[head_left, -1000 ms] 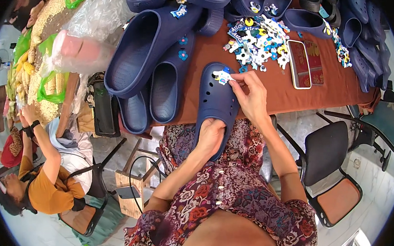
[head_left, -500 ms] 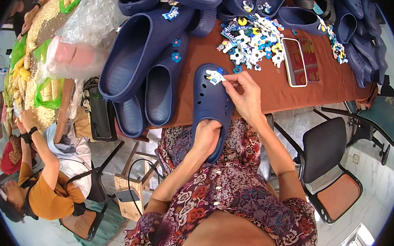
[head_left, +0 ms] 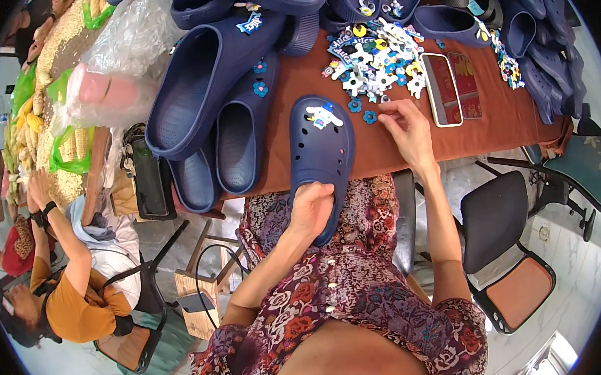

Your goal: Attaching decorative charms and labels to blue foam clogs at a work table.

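Observation:
My left hand point(head_left: 311, 210) grips a navy blue clog point(head_left: 320, 144) by its heel opening, with the thumb over the edge of the upper. The clog points away from me, its toe on the brown cloth. A white cartoon dog charm point(head_left: 324, 116) sits across the toe, over some of its holes. To the right of the clog, my right hand point(head_left: 409, 130) hovers low over the cloth, fingers curled and slightly apart, with nothing visible in them. Right by its fingertips lies a blue flower charm point(head_left: 369, 117). Another blue flower charm point(head_left: 355, 105) is just beyond.
A pile of charms point(head_left: 375, 60) lies beyond my right hand, beside a white-edged phone point(head_left: 442, 90). Large navy clogs point(head_left: 186, 91) stand at left, and more clogs point(head_left: 542, 52) are stacked at far right. A person in an orange top point(head_left: 85, 303) works among corn at left.
My right hand has let go of the charm on the clog's toe and moved right, to the loose blue flower charms. My left hand still holds the clog.

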`<state>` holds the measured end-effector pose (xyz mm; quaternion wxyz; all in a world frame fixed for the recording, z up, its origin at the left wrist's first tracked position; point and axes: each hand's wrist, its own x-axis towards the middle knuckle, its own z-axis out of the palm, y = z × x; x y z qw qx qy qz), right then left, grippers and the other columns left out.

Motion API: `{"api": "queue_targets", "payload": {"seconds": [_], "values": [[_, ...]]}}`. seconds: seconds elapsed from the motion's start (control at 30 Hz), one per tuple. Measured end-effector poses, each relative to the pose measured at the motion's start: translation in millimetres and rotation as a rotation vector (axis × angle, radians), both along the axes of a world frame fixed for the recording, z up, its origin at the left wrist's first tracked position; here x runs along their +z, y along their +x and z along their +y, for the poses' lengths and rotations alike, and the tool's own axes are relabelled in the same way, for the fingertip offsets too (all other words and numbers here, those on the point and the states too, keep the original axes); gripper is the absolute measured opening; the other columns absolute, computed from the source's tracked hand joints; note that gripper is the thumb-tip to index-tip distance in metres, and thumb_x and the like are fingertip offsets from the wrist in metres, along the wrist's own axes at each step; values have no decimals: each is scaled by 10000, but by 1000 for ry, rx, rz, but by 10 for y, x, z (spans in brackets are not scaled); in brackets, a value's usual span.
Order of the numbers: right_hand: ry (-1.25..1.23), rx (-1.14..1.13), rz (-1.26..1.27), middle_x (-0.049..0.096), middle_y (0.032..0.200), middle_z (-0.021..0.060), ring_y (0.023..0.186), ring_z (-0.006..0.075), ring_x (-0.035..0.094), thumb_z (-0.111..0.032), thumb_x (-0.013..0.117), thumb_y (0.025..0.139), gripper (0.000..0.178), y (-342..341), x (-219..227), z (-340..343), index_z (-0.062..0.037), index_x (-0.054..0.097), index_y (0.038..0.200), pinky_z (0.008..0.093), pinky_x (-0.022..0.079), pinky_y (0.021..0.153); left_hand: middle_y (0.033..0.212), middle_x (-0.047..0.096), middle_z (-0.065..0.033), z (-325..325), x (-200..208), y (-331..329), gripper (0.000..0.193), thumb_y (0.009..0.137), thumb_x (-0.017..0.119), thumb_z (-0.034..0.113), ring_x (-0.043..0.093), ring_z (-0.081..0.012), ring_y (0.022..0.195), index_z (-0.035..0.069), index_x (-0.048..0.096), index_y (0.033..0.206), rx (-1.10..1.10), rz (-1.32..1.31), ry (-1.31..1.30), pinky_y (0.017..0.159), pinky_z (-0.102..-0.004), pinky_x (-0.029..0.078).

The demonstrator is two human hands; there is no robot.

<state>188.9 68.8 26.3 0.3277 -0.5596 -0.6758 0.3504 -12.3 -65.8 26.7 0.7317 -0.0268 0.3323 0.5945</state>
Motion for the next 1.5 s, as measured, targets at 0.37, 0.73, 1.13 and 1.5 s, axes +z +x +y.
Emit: {"api": "queue_targets", "payload": {"seconds": [0.37,0.73,1.13,1.5], "values": [[233,155,-432,608,889,105,824,274,627,-90,725,811,230,-98,-20,-5,-43,656,1025,385,507,732,1049,662,-19,-20,-183,-15,53,804,654,29,547,-150,1114,73,679,787,-10,-70,7,1048,-340,338],[-187,146,210,663,978,97,864,175,665,-84,558,968,175,-312,129,-362,-7,659,1088,304,532,755,1309,544,-40,85,81,103,486,907,636,10,512,-135,1200,12,458,1360,30,116,51,1087,-322,356],[-76,235,150,655,944,73,865,149,656,-16,666,885,147,-402,177,-378,-2,710,1024,271,535,769,1300,543,-46,86,105,135,449,923,613,15,502,-128,1202,5,464,1346,11,176,99,1079,-309,361],[-214,290,281,593,945,52,878,135,630,18,671,861,85,-399,153,-316,13,671,945,265,525,768,1318,519,-55,76,98,82,509,896,651,65,481,-122,1213,-1,444,1356,-88,249,78,1076,-311,347]]}}
